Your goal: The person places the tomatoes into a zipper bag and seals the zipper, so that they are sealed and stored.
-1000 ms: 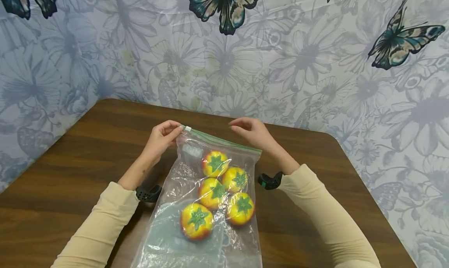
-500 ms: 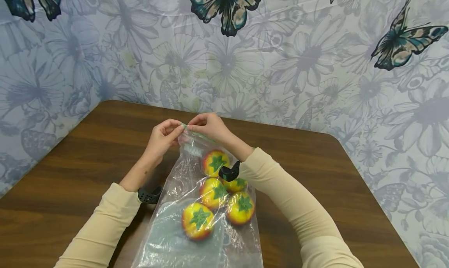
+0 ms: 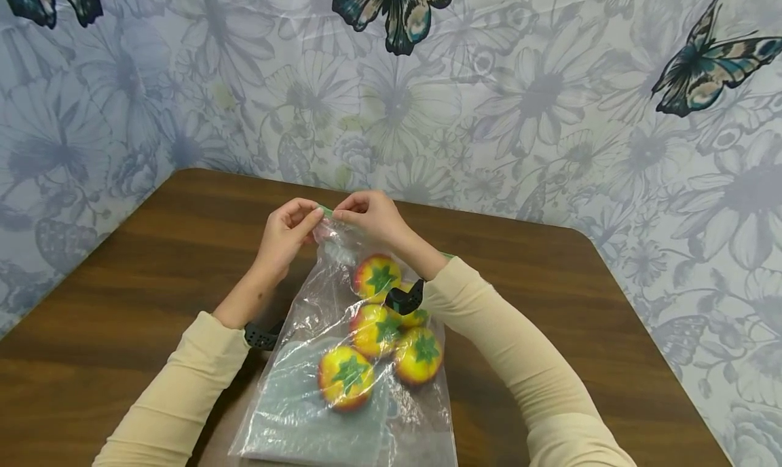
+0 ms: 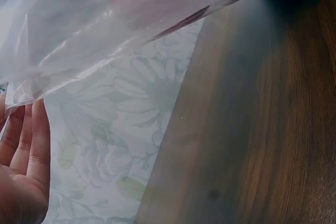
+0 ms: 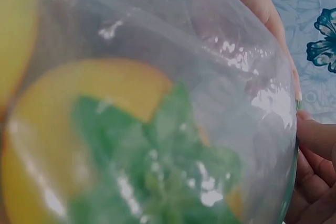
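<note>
A clear plastic zip bag [image 3: 305, 318] with a green seal strip [image 3: 326, 211] is held with its top raised toward the back of the table. Inside it are several round yellow-and-red fruits [image 3: 345, 377] with green star-shaped leaf tops. My left hand [image 3: 282, 239] pinches the bag's top left corner between thumb and fingers. Right beside it, my right hand [image 3: 374, 217] pinches the same seal. The white slider seen earlier is hidden by the fingers. Close up in the right wrist view, a fruit [image 5: 79, 129] shows through the film. In the left wrist view, fingers [image 4: 39, 140] hold up the plastic.
A pale grey-green flat panel [image 3: 305, 413] shows through the bag's lower part. The brown wooden table [image 3: 122, 284] spreads around it, with a flower-and-butterfly cloth [image 3: 397, 114] hanging behind. Each wrist wears a black band [image 3: 263, 336].
My right hand has swung left from above the bag's right side to its top left corner and taken hold of the seal there. My left hand keeps its pinch.
</note>
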The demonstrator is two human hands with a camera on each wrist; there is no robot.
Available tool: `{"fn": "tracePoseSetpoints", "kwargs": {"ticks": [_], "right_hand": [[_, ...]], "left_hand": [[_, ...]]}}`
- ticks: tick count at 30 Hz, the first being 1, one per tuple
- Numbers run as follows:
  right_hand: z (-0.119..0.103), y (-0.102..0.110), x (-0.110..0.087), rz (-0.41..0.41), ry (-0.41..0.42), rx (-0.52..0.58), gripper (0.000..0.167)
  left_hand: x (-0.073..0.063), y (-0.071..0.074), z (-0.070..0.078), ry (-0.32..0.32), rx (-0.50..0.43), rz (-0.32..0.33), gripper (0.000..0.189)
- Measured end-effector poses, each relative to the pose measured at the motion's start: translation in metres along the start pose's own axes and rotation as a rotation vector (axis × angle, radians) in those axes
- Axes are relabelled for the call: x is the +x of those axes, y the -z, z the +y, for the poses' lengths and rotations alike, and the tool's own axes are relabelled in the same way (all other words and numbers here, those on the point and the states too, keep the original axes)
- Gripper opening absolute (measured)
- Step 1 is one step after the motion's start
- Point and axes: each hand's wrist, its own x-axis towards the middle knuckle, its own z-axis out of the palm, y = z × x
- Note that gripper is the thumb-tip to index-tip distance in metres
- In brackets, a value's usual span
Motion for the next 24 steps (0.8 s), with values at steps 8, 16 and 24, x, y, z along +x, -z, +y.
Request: {"fn": "tracePoseSetpoints", "kwargs": {"ticks": [8,16,24], "right_hand": [[0.008,0.009,-0.006,0.005,0.000,-0.040,0.014],[0.020,0.020,-0.015,-0.024,0.021,-0.048,0.014],[0.036,0.034,-0.028,-0.046,-0.028,-0.037,0.013]], "left_hand": [[-0.002,0.000,0.001,-0.015,-0.023,0.006,0.017],[-0.005,0.000,0.002,-0.006,-0.023,0.027,0.016],[-0.009,0.001,0.001,-0.004,-0.066,0.038,0.009]]}}
